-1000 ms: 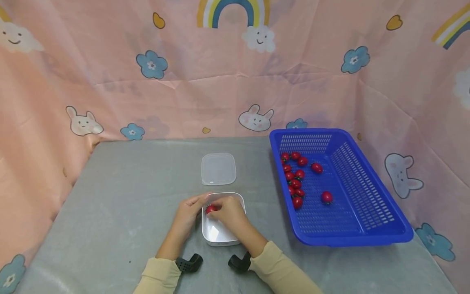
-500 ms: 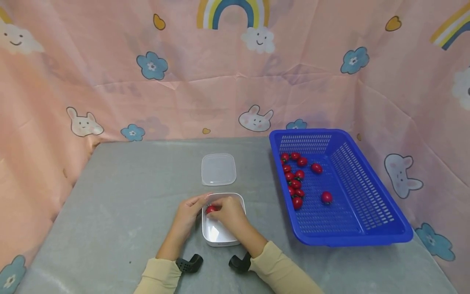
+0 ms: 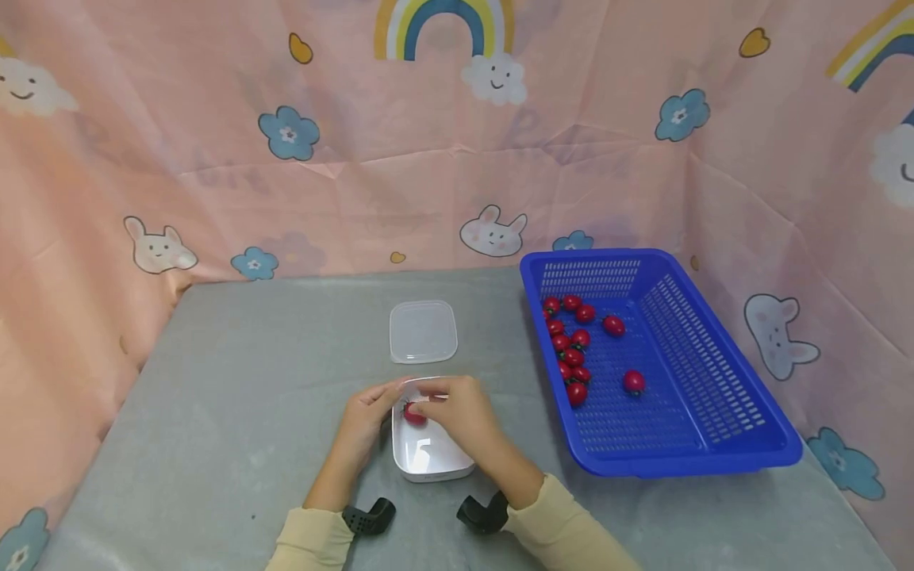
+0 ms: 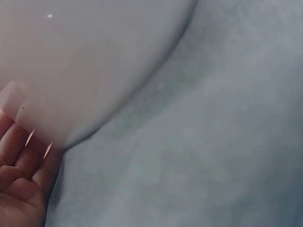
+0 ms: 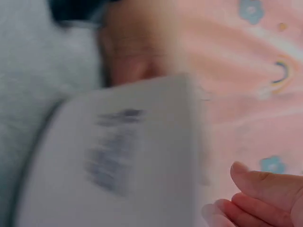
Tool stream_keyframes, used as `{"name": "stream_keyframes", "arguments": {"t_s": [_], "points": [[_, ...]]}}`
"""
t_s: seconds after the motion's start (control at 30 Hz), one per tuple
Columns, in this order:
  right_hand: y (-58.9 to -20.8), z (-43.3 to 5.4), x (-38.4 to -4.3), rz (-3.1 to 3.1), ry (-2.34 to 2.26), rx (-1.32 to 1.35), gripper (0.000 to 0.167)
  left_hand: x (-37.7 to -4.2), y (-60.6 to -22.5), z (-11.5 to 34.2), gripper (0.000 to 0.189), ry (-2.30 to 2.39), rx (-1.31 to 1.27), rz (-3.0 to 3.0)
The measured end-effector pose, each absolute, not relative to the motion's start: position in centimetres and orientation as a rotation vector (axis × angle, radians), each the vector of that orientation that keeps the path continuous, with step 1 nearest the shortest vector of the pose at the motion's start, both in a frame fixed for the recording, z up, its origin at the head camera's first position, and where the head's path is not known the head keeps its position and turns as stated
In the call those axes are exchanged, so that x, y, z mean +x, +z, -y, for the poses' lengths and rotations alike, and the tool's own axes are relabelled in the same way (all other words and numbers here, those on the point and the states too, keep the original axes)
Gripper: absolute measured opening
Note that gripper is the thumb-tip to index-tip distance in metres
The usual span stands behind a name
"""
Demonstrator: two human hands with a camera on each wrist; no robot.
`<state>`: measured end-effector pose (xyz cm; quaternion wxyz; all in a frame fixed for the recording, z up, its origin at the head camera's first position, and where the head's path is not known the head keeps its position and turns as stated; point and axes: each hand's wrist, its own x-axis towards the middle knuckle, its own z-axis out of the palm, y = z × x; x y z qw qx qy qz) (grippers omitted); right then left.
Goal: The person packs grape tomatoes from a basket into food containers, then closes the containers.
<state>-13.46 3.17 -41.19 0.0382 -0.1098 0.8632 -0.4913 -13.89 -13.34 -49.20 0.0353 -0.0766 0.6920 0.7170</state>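
The white plastic food container (image 3: 432,457) stands on the table in front of the person, its printed side filling much of the right wrist view. One cherry tomato (image 3: 415,414) with a green stem lies inside at the left. Above it, over the container, is the right hand (image 3: 464,414); in the right wrist view its thumb and fingers are apart with nothing between them. The left hand (image 3: 362,419) holds the container's left side near the far corner. Its curled fingertips (image 4: 40,144) touch the outer wall in the left wrist view, where the thumb is hidden.
A clear lid (image 3: 424,331) lies flat behind the container. To the right, a large blue basket (image 3: 743,452) holds several cherry tomatoes (image 3: 574,358), mostly along its left wall. A pink patterned curtain (image 3: 400,182) hangs behind the grey-covered table (image 3: 236,444).
The right hand has let go of the tomato and shifted slightly right and up. The tomato now lies in the container. The left hand keeps its place, while the head view tilts a little.
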Motion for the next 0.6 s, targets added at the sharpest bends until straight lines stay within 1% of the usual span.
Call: {"name": "stream_keyframes", "arguments": {"t_s": [0.3,0.43,0.6], "points": [[-35.0,-7.5,-13.5,-2.552,-1.576,-0.163,0.026,-13.8,-49.1,13.2,0.036,2.197,-0.242,-2.133],[-33.7,-9.0,-14.1,-2.552,-1.507,-0.15,0.028,-13.8,-49.0,13.2,0.036,2.188,-0.248,-2.131],[-32.9,-10.7,-15.0,-2.562,-1.496,-0.167,0.033,-13.8,-49.0,13.1,0.036,2.187,-0.254,-2.129]]}}
